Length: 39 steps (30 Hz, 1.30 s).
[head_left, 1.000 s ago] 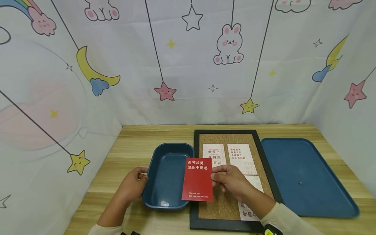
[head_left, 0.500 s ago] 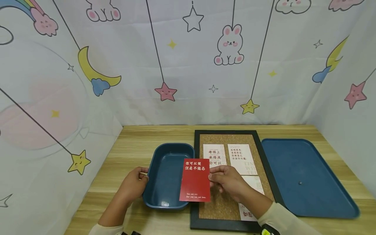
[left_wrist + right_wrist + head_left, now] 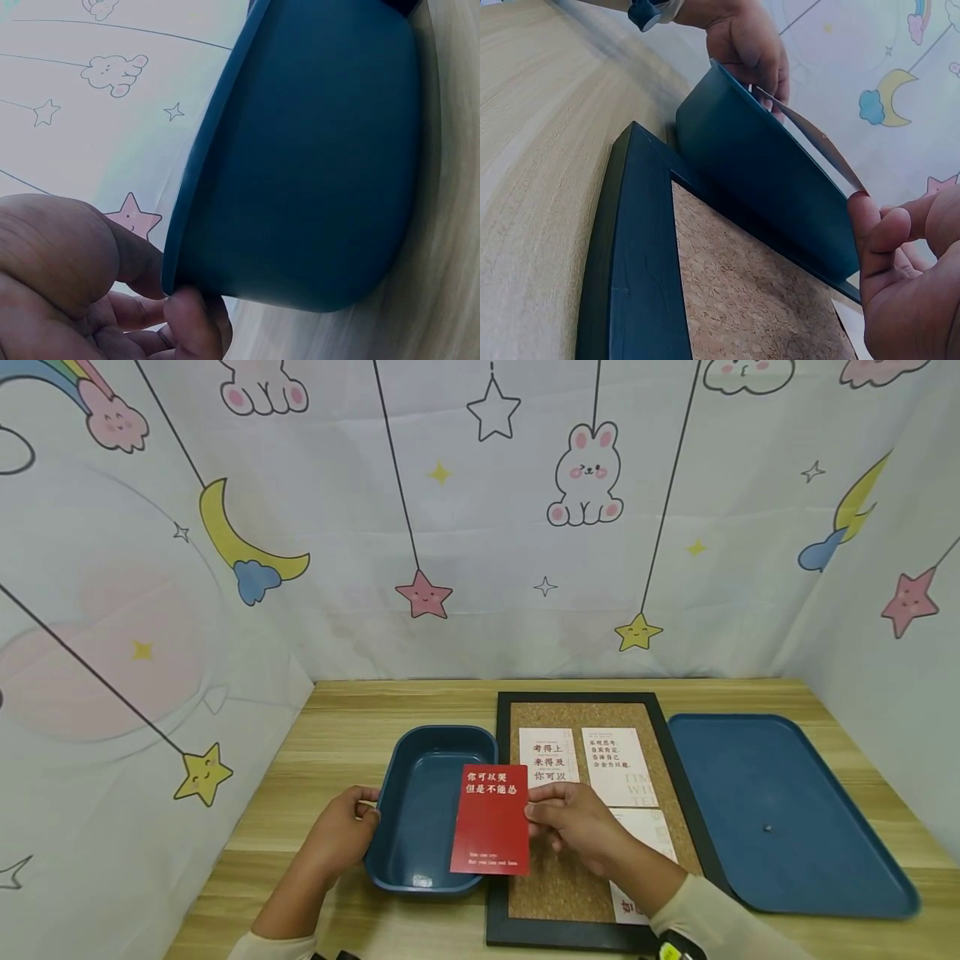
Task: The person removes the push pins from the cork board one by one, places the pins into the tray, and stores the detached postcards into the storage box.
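Note:
A red card (image 3: 491, 822) with white lettering is pinched at its right edge between the thumb and fingers of my right hand (image 3: 573, 822). It overlaps the right rim of a deep blue plastic bin (image 3: 420, 810) in the head view; in the right wrist view the card (image 3: 817, 139) appears nearly edge-on above that rim. On the bin's other side my left hand (image 3: 347, 827) grips the left rim, thumb and fingers on either side of it, as the left wrist view shows.
A black-framed cork board (image 3: 555, 893) lies right of the bin, bearing several white printed cards (image 3: 618, 768), some partly hidden by my right arm. Farther right is a flat blue tray (image 3: 772, 810) with a small pin (image 3: 767, 828). A patterned cloth (image 3: 480, 527) hangs behind the wooden table (image 3: 360, 702).
My right hand has shifted left with the red card, so the card covers more of the bin. My left hand has stayed on the bin's rim.

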Motion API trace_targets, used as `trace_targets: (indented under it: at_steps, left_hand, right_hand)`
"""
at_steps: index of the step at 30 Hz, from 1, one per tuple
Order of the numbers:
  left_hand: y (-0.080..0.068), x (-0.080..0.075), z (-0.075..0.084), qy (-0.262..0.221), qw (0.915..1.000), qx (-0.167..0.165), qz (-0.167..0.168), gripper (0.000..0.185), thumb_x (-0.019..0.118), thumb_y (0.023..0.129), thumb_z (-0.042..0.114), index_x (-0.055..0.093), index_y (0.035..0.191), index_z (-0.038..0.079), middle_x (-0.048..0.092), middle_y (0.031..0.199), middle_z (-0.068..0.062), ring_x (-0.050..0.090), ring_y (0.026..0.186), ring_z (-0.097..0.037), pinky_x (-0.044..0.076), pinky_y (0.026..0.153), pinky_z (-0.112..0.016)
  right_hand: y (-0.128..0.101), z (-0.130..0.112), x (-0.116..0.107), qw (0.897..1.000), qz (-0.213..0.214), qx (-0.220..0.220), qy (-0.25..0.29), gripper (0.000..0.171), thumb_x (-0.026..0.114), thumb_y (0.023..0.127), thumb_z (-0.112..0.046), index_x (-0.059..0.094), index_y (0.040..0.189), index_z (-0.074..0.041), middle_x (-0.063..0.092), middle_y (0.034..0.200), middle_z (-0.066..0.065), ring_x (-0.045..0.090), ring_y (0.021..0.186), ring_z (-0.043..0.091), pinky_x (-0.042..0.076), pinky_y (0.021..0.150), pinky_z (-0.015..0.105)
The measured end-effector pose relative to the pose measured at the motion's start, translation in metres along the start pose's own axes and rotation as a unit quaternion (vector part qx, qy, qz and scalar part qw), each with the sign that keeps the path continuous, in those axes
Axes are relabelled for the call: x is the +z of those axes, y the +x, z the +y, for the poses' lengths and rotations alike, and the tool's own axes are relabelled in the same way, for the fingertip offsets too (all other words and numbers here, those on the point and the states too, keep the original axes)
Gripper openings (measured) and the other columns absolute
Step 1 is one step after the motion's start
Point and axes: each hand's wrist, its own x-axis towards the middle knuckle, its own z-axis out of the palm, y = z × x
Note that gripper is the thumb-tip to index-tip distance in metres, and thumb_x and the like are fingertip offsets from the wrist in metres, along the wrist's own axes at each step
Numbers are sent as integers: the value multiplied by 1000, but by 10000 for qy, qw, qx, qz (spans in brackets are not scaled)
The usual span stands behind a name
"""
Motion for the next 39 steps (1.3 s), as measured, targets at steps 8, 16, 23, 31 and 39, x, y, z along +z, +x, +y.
trace_targets:
  at_steps: [8, 16, 23, 31, 39]
  left_hand:
    - [0, 0, 1, -1, 10000, -5, 13, 34, 49, 97, 0, 56, 129, -9, 63, 97, -15, 59, 80, -23, 49, 64, -35]
    - [0, 0, 1, -34, 10000, -44, -8, 33, 49, 98, 1, 56, 130, -8, 62, 97, -15, 58, 80, -23, 49, 64, -35]
    - [0, 0, 0, -20, 10000, -19, 30, 33, 49, 98, 1, 57, 129, -8, 62, 96, -14, 58, 79, -23, 49, 64, -35]
    - [0, 1, -1, -42, 10000, -44, 22, 33, 50, 99, 2, 57, 129, -7, 62, 97, -14, 58, 79, -22, 49, 64, -35]
    - [0, 1, -1, -27, 10000, -34, 71, 33, 50, 98, 1, 57, 129, -7, 62, 96, -14, 59, 78, -22, 49, 63, -35]
  right_hand:
    - [1, -2, 7, 10000, 60, -35, -3, 34, 71, 94, -8, 60, 121, 9, 72, 84, 13, 66, 69, 17, 44, 51, 23]
    - [3, -2, 11, 9999, 95, -53, -29, 32, 71, 94, -8, 61, 120, 8, 73, 84, 13, 67, 69, 17, 44, 51, 23]
    - [4, 1, 15, 9999, 16, -138, 43, 33, 70, 94, -7, 60, 121, 9, 73, 83, 12, 65, 66, 16, 45, 51, 24]
    - [4, -2, 20, 9999, -45, -117, 60, 34, 70, 93, -8, 61, 121, 8, 73, 82, 11, 65, 67, 17, 45, 51, 25]
    - [6, -2, 23, 9998, -77, -127, 123, 30, 69, 94, -5, 60, 119, 8, 73, 84, 11, 67, 69, 17, 44, 52, 22]
